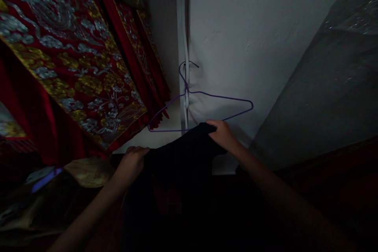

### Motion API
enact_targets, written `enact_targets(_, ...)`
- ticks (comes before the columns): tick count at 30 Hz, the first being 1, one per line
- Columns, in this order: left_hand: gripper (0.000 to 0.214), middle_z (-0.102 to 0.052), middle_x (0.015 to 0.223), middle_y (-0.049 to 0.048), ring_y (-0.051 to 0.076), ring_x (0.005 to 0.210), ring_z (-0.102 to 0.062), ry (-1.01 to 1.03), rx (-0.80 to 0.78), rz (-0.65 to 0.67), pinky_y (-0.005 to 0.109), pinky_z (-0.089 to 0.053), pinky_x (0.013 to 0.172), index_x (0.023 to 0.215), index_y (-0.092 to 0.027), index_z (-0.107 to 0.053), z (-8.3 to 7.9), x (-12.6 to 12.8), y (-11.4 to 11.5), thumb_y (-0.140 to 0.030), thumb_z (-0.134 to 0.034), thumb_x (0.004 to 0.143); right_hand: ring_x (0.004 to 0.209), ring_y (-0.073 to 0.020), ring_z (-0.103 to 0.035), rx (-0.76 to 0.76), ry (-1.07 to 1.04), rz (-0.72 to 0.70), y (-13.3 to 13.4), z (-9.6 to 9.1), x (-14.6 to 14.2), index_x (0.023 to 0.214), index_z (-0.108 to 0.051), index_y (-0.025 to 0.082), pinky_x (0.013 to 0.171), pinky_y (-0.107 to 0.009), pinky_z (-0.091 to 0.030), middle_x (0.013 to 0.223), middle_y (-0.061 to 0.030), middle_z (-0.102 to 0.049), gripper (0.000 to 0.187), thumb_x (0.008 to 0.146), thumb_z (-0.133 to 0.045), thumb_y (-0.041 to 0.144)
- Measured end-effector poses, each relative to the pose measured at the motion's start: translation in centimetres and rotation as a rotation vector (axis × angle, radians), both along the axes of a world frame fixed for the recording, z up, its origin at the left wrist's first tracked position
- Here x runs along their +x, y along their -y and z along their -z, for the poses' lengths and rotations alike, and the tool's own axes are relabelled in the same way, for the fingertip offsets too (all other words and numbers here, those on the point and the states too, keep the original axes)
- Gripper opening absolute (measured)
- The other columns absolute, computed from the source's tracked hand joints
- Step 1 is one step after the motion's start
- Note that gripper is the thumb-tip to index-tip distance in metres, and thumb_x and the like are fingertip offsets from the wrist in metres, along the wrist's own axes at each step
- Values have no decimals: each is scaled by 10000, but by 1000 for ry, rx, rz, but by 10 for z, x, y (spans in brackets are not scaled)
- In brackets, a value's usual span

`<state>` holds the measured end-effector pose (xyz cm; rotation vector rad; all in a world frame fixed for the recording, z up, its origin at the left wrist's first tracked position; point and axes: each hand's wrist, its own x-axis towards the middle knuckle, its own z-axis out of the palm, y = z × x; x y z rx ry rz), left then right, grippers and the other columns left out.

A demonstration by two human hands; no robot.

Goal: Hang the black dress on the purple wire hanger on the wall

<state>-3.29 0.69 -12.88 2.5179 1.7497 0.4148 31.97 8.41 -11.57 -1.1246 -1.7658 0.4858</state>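
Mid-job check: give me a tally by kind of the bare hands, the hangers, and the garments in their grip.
Bare hands: 2 (left hand, right hand)
Purple wire hanger: 1
Dark garment, held by both hands: 1
Total: 4

Red cloth with silver-and-gold embroidery point(88, 51) hangs at left, a glossy grey plastic sheet point(321, 86) at right; far stands a flat pale wall point(254, 19).

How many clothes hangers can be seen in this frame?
1: a purple hanger at the pale wall, near the centre, partly hidden by the dark cloth that the left hand and right hand hold. Others may be hidden in the shadows.
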Motion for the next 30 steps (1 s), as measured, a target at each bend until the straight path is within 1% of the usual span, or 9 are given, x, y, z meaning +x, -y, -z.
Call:
enact_targets(5,559,-591,1450,77,258,1346,-535,103,250,4,425,-363,1171,1188,-166,-714,-52,11,-20,-24,-366,774,661,-196,-597,-122,9,-38,28,-26,26,636,-684,185,630,-267,-433,634,11,-661,156,619,-529,189)
enact_targets(7,588,-531,1508,72,256,1372,-514,180,293,-35,412,-369,1173,1292,-164,-667,-71,22,-26,-45,-375,795,657,-190,-593,-140,-17,-52,38,-31,27,624,-673,178,610,-258,-429,633,10,-655,135,634,-539,189)
enact_targets(9,603,-575,1464,87,260,1320,-562,305,287,-41,409,-414,1133,1406,-161,-577,-83,34,-32,-99,-398,835,678,-191,-610,-136,-52,-84,48,-31,22,644,-675,176,625,-260,-448,655,11,-663,134,637,-541,170)
enact_targets(12,506,-717,1238,90,255,1135,-663,543,271,30,379,-495,1015,1344,-144,-623,-88,51,-40,-207,-404,892,783,-199,-658,-110,-63,-174,59,-27,10,797,-720,180,723,-281,-495,782,6,-713,265,640,-515,118)
enact_targets(15,406,-763,1055,76,241,951,-700,691,285,75,336,-533,876,1149,-138,-720,-86,59,-45,-279,-435,897,937,-198,-684,-87,-29,-204,66,-25,5,1156,-708,210,848,-314,-515,1057,-23,-746,569,647,-500,64)
enact_targets(19,345,-770,961,56,242,882,-700,715,298,87,321,-530,806,1035,-170,-748,-85,51,-48,-355,-500,883,769,-193,-695,-35,-114,-24,58,-33,31,1535,-383,249,713,-315,-553,1002,-44,-753,892,682,-588,88)
enact_targets(22,344,-770,925,51,252,860,-699,689,298,91,327,-537,780,1000,-183,-757,-89,46,-48,-384,-513,865,766,-236,-703,29,-272,180,39,-43,62,1611,-153,215,712,-371,-570,1010,-89,-751,1060,710,-712,210)
enact_targets(25,350,-767,913,43,244,838,-697,650,310,106,317,-536,763,1005,-180,-760,-93,47,-46,-354,-493,860,821,-276,-708,-24,-307,271,15,-50,86,1546,-354,132,807,-443,-565,955,-119,-755,973,694,-783,325)
enact_targets(30,312,-753,873,19,220,806,-693,596,362,77,295,-518,741,995,-195,-753,-94,42,-45,-323,-493,879,787,-240,-701,-164,-167,153,0,-61,105,1190,-727,157,783,-405,-560,838,-64,-755,577,631,-816,267)
